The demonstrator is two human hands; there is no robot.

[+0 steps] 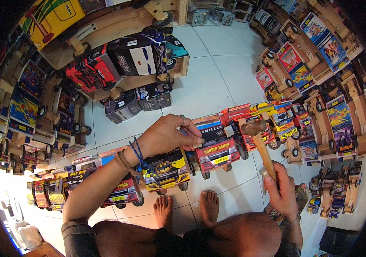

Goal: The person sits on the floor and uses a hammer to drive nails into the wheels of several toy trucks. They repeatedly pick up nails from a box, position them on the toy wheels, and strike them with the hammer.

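Observation:
My left hand (161,139) reaches over the row of toy trucks, thumb and fingertips closed in a pinch. They hold a small pale flat piece (197,145) against the windscreen's left edge on a red-fronted toy truck (218,155). A similar small pale square (229,130) sticks out at the right side of that cab. In my right hand (282,192) is a hammer (264,156), gripped by its wooden handle, its head raised to the right of the cab. Something small and shiny shows by the right fingers; I cannot tell what. Beneath my left wrist stands a yellow-and-black toy truck (165,171).
More toy trucks (67,182) continue the row leftward, and others (283,122) rightward. Larger toy vehicles (123,64) stand at the far left. Wooden toy trucks lie stacked on their sides (328,103) along the right. My bare feet (209,207) rest on white floor tiles (210,81).

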